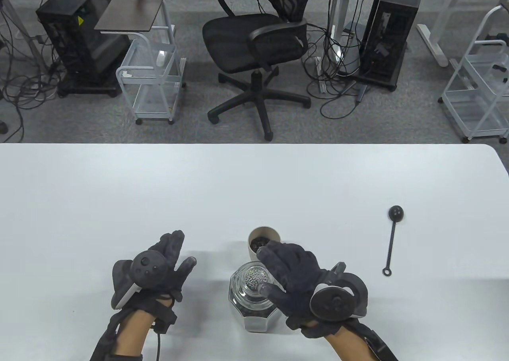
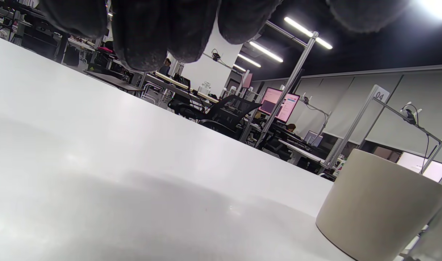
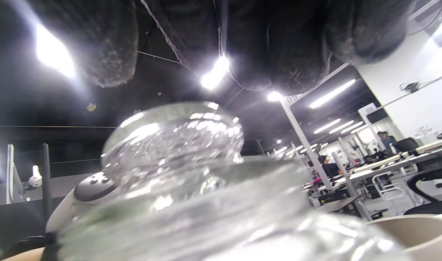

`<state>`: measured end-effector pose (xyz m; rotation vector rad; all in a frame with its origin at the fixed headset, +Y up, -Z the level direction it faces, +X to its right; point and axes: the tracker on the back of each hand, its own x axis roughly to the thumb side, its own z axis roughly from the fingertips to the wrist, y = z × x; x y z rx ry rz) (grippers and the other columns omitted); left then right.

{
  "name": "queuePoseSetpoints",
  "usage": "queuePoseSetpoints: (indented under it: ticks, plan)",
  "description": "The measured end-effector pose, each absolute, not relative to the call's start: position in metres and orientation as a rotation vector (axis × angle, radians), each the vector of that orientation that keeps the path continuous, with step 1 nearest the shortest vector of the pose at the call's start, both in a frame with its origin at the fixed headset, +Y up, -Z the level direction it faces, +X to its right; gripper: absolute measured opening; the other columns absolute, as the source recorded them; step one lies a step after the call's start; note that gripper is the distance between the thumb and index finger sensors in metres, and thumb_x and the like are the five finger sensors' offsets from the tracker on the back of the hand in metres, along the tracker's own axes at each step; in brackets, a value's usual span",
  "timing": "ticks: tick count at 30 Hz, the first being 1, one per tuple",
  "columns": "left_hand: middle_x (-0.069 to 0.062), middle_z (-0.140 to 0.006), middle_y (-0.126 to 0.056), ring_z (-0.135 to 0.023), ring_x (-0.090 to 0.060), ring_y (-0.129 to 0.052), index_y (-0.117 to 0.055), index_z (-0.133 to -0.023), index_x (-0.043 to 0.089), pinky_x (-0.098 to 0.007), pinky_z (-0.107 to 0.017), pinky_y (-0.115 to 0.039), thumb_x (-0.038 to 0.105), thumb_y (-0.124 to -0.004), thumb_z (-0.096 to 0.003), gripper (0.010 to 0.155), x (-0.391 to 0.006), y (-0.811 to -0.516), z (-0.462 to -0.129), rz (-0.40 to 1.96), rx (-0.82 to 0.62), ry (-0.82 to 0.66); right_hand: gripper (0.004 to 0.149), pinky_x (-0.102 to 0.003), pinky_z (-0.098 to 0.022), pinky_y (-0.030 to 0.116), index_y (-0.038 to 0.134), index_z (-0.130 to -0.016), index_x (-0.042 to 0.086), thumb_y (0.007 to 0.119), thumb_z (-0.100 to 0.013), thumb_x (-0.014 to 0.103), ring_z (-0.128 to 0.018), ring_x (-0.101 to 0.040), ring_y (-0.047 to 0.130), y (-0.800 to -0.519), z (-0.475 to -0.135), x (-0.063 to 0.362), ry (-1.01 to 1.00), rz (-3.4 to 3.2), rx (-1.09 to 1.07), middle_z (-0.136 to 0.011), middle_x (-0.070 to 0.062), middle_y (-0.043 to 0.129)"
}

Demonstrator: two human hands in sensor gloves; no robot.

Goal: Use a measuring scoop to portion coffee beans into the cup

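A beige cup [image 1: 256, 239] with coffee beans in it stands near the table's front middle; its outer wall [image 2: 376, 206] shows in the left wrist view. Just in front of it stands a faceted glass jar [image 1: 254, 311] of dark beans, closed with a glass stopper lid [image 1: 254, 276] [image 3: 174, 141]. My right hand [image 1: 267, 271] hovers over the lid with spread, loosely bent fingers [image 3: 279, 43], and a gap shows between them and the knob. My left hand [image 1: 181, 253] lies open on the table left of the jar, holding nothing. The black measuring scoop [image 1: 393, 237] lies far right, untouched.
The white table [image 1: 254, 186] stretches bare behind the cup, with its rounded far right corner near the scoop. On the floor beyond stand an office chair [image 1: 258, 43], wire carts and computer towers.
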<state>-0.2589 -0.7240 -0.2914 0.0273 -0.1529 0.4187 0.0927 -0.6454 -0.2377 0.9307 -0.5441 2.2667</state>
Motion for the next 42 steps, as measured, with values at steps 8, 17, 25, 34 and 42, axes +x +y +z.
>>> queuePoseSetpoints:
  ticks: [8, 17, 25, 34, 42]
  plan:
    - [-0.021, -0.116, -0.056, -0.101, -0.055, -0.068, -0.047, -0.111, 0.017, -0.073, -0.068, -0.053, 0.067, -0.057, -0.0448, 0.084, -0.26, -0.721, -0.291, 0.428, 0.041, -0.153, 0.063, -0.072, -0.055, 0.062, 0.067, -0.101, 0.013, 0.082, -0.049, 0.045, -0.083, -0.059, 0.075, -0.638, -0.244, 0.122, -0.618, 2.405, 0.803, -0.101, -0.025, 0.065]
    - [-0.021, -0.116, -0.056, -0.101, -0.055, -0.068, -0.047, -0.112, 0.017, -0.073, -0.068, -0.053, 0.067, -0.057, -0.0448, 0.084, -0.258, -0.721, -0.29, 0.42, 0.045, -0.159, 0.062, -0.078, -0.058, 0.055, 0.067, -0.102, 0.014, 0.081, -0.049, 0.043, -0.085, -0.06, 0.073, -0.661, -0.255, 0.173, -0.701, 2.481, 0.564, -0.101, -0.025, 0.064]
    - [-0.021, -0.116, -0.056, -0.101, -0.055, -0.068, -0.047, -0.112, 0.017, -0.073, -0.068, -0.053, 0.067, -0.057, -0.0449, 0.084, -0.26, -0.725, -0.292, 0.41, 0.034, -0.14, 0.063, -0.081, -0.058, 0.05, 0.063, -0.103, 0.015, 0.08, -0.05, 0.043, -0.088, -0.061, 0.069, -0.681, -0.267, 0.203, -0.668, 2.53, 0.399, -0.104, -0.025, 0.059]
    - [-0.021, -0.117, -0.053, -0.103, -0.056, -0.064, -0.046, -0.112, 0.018, -0.073, -0.069, -0.051, 0.067, -0.057, -0.0449, 0.084, -0.259, -0.727, -0.292, 0.388, 0.035, -0.12, 0.069, -0.084, -0.058, 0.043, 0.055, -0.107, 0.015, 0.08, -0.05, 0.044, -0.094, -0.064, 0.058, -0.706, -0.279, 0.215, -0.52, 2.637, 0.242, -0.107, -0.026, 0.049]
    - [-0.021, -0.117, -0.052, -0.103, -0.056, -0.063, -0.046, -0.112, 0.018, -0.073, -0.069, -0.051, 0.066, -0.057, -0.0449, 0.083, -0.258, -0.729, -0.292, 0.384, 0.03, -0.117, 0.076, -0.086, -0.058, 0.035, 0.043, -0.109, 0.016, 0.079, -0.05, 0.046, -0.1, -0.067, 0.044, -0.721, -0.282, 0.218, -0.391, 2.666, 0.166, -0.11, -0.027, 0.038]
